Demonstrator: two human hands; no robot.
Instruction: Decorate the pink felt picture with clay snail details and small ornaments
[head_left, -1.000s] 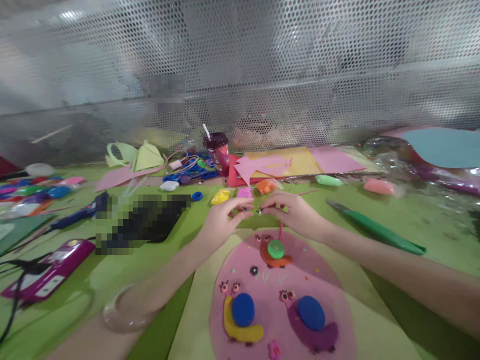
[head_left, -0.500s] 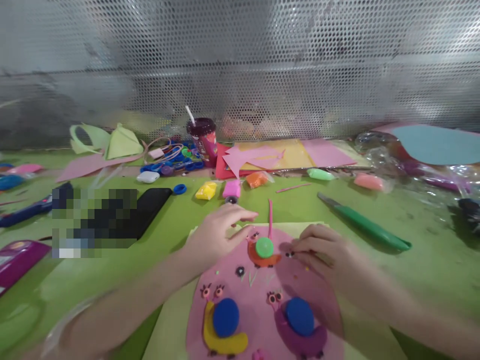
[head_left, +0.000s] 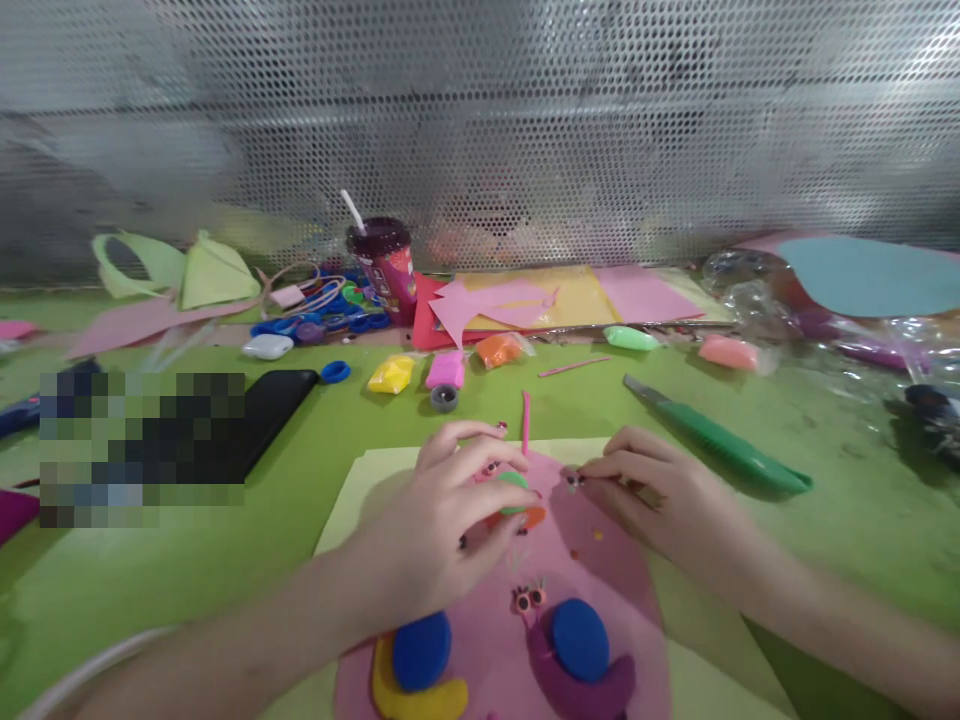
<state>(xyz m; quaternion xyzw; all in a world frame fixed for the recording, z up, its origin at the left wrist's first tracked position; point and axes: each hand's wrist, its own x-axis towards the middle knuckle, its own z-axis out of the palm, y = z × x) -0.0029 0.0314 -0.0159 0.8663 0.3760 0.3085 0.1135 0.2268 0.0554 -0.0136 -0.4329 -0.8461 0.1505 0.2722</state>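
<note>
My left hand (head_left: 465,500) hovers with fingers curved and apart over an orange clay snail (head_left: 534,517) with a green disc shell (head_left: 514,492), partly hiding it. A tiny pink-and-black piece (head_left: 501,428) shows at my index fingertip; whether it sticks there I cannot tell. My right hand (head_left: 652,485) is closed in a pinch on a small black-and-white clay piece (head_left: 573,479), at the upper right of the pink card (head_left: 630,610). Lower on the card lie a yellow snail (head_left: 429,697) and a purple snail (head_left: 581,675), each with a blue shell.
Behind the card lie a thin pink strip (head_left: 526,420), a grey round pot (head_left: 444,398) and yellow (head_left: 391,374), pink and orange clay packs. A green-handled knife (head_left: 720,440) is at right. A lidded cup (head_left: 386,270) and a black phone (head_left: 281,410) are farther left.
My left hand has moved toward me and right, now over the orange snail. My right hand keeps its pinch near the card's upper right. The camera view has shifted slightly.
</note>
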